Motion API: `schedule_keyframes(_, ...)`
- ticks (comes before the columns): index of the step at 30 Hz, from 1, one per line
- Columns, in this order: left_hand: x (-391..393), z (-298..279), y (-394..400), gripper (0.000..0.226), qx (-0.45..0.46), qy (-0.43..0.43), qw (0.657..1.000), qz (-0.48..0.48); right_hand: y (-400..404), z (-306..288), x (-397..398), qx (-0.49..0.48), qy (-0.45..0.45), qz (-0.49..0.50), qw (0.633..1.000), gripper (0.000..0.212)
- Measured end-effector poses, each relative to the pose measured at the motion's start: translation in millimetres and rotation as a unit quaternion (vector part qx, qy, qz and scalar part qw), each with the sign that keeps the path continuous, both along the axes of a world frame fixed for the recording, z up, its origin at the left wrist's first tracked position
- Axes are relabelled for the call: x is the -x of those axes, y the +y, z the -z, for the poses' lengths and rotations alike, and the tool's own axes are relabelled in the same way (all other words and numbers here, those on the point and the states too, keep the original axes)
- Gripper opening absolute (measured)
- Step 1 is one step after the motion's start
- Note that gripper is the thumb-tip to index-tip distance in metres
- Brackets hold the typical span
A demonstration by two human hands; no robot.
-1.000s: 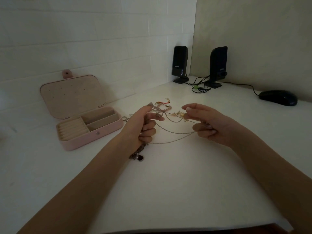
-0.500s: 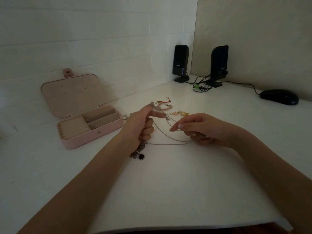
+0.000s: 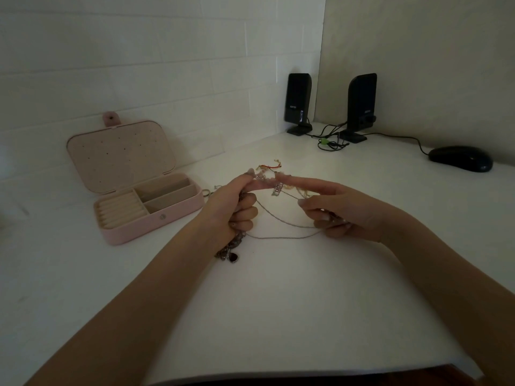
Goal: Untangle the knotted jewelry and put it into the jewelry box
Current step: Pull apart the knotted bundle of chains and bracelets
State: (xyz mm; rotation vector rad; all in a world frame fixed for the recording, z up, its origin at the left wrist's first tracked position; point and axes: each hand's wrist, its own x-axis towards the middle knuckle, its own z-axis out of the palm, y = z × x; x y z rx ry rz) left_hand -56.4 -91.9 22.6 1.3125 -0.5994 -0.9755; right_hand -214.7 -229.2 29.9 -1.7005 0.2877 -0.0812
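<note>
Left hand (image 3: 234, 207) is gripping the knotted jewelry (image 3: 267, 179) above the bench (image 3: 278, 302) as anchor; right hand (image 3: 342, 210) is pinching its thin chain (image 3: 281, 218), prob. teasing loops apart. Jewelry box (image 3: 145, 207) is sitting open nearby, w/ nothing inside yet.

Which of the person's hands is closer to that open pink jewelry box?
Left. The left hand, gripping the tangled jewelry, sits just right of the jewelry box. The right hand holds a chain farther right, beyond the left hand.
</note>
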Motion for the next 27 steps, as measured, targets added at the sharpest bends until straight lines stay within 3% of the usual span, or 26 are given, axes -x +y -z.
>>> schedule_keyframes(8,0.1,-2.4,0.6,0.041,-0.007,0.019,1.000,-0.015,-1.4,2.3,-2.1,-0.016,0.003,0.017,1.000,0.028)
schedule_keyframes(13,1.5,-4.3,2.3,0.057,-0.014,0.027,0.999,0.020,-1.1,2.6,-2.3,-0.012,-0.008,0.013,1.000,0.025)
schedule_keyframes(20,-3.0,-2.3,1.5,0.035,-0.011,-0.015,1.000,0.006,-3.7,3.1,-2.8,-0.007,-0.061,0.058,0.996,0.030)
schedule_keyframes(27,7.8,-6.9,0.1,0.025,-0.058,-0.110,0.992,0.013,-1.9,1.6,-1.8,-0.035,-0.061,0.014,0.997,0.043)
